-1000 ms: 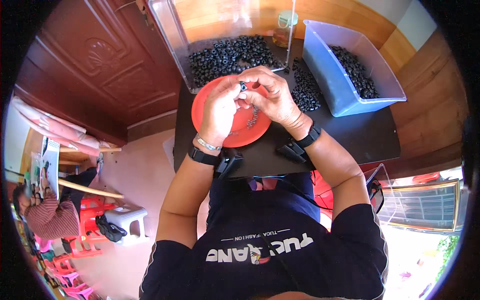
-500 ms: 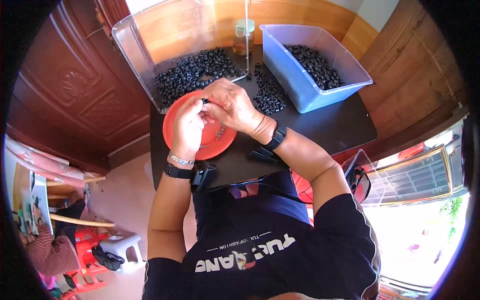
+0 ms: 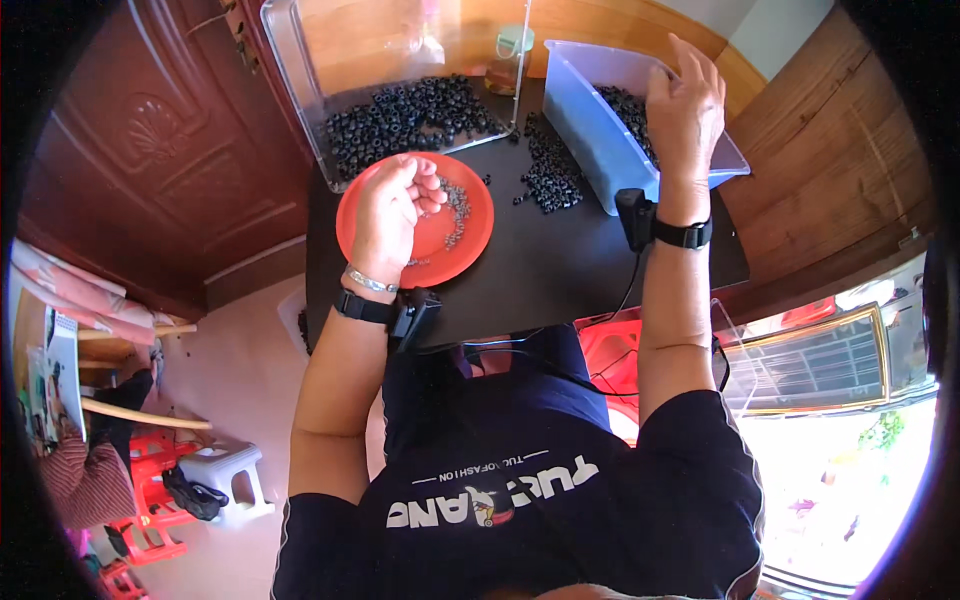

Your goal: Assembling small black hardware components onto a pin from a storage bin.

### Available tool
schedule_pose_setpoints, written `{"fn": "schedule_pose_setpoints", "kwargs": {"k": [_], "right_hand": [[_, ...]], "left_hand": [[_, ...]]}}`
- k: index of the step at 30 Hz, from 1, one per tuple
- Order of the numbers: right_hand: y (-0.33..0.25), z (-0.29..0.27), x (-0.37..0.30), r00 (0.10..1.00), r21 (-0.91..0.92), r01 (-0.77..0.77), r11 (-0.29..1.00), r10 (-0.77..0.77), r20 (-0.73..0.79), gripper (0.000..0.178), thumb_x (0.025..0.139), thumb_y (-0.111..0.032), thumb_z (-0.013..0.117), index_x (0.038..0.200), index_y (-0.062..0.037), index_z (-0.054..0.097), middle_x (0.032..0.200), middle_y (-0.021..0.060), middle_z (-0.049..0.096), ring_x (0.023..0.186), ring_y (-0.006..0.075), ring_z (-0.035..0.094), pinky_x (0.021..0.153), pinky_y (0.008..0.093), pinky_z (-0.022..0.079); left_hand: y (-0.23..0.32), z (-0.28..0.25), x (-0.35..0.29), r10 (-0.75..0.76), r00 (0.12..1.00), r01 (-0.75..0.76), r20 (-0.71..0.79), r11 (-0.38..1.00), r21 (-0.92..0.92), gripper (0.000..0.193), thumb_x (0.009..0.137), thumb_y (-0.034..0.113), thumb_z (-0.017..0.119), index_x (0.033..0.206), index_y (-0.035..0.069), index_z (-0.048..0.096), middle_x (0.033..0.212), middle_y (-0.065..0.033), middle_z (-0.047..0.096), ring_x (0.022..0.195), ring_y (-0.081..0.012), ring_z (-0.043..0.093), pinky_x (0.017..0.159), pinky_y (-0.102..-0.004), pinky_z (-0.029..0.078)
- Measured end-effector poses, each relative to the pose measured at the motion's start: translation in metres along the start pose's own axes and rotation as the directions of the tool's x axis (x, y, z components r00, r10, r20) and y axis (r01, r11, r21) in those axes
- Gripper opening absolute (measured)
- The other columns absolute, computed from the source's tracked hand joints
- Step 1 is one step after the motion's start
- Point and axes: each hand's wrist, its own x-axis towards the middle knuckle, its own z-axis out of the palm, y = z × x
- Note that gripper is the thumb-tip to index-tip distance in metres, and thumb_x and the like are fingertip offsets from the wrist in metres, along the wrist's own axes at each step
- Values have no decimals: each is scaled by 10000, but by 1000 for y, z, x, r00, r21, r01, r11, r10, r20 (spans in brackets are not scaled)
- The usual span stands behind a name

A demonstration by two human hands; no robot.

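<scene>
**Operator:** Head view first, from the left side. I see the left hand (image 3: 392, 212) over the orange plate (image 3: 471, 252), fingers curled loosely inward. I cannot tell whether they pinch anything.

**Partner:** What lies by that hand?

**Operator:** Just past its fingertips, a small scatter of grey metal bits (image 3: 456, 210) rests on the plate. Beyond the hand stands a clear plastic bin (image 3: 290, 60) on its side, with black rings (image 3: 405, 115) spread across its lower wall. The plate sits on a black table (image 3: 560, 275).

**Partner:** And between the hands?

**Operator:** A loose heap of black rings (image 3: 548, 172) lies on the table, to the right of the left hand and down-left of the right one. A small jar with a pale green lid (image 3: 510, 52) stands farther back.

**Partner:** The right hand?

**Operator:** I see the right hand (image 3: 685, 110) spread flat, fingers apart, gripping nothing, over the near rim of the blue tub (image 3: 590, 125). More black rings (image 3: 630, 110) lie inside the tub, just left of that hand. Each wrist wears a black band.
</scene>
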Motion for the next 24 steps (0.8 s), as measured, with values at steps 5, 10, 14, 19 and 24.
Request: {"fn": "schedule_pose_setpoints", "kwargs": {"k": [5, 10, 14, 19, 24], "right_hand": [[-7, 17, -21, 993, 254, 21, 967, -48, 104, 247, 763, -134, 638, 1008, -110, 665, 1014, 100, 636, 926, 279, 595, 834, 370, 469], [-59, 54, -60, 630, 508, -259, 822, -255, 733, 173, 765, -162, 570, 879, -96, 682, 921, 122, 652, 875, 304, 611, 770, 403, 492], [-54, 96, -96, 568, 449, -46, 892, -346, 747, 218, 795, -154, 494, 877, -133, 695, 889, 117, 661, 845, 318, 627, 778, 421, 497], [-30, 122, -82, 646, 220, -77, 972, -120, 754, 207, 777, -142, 517, 878, -126, 697, 913, 133, 661, 873, 326, 627, 764, 425, 504], [-25, 133, -84, 425, -74, -87, 993, 104, 899, 208, 763, -202, 578, 886, -76, 689, 963, 147, 658, 902, 328, 625, 777, 405, 508]], "left_hand": [[-2, -2, 2, -19, 999, 17, 43, 999, 42, 203, 908, 236, 471, 884, 54, 558, 816, -46, 572, 737, -164, 566, 675, -280, 434], [-3, -6, 0, -34, 999, 33, 18, 998, 55, 205, 907, 236, 470, 881, 53, 560, 812, -46, 576, 732, -167, 570, 671, -279, 437], [-7, -6, 3, -29, 999, 27, 34, 998, 64, 210, 910, 240, 469, 876, 55, 562, 810, -47, 579, 732, -166, 575, 668, -281, 441], [-5, -5, 2, -24, 999, 22, 24, 997, 77, 210, 909, 242, 470, 877, 55, 561, 815, -48, 580, 731, -164, 574, 669, -278, 442], [-6, -4, 2, -15, 999, 12, 41, 997, 79, 210, 910, 242, 471, 875, 54, 557, 816, -47, 579, 728, -162, 573, 665, -275, 440]]}}
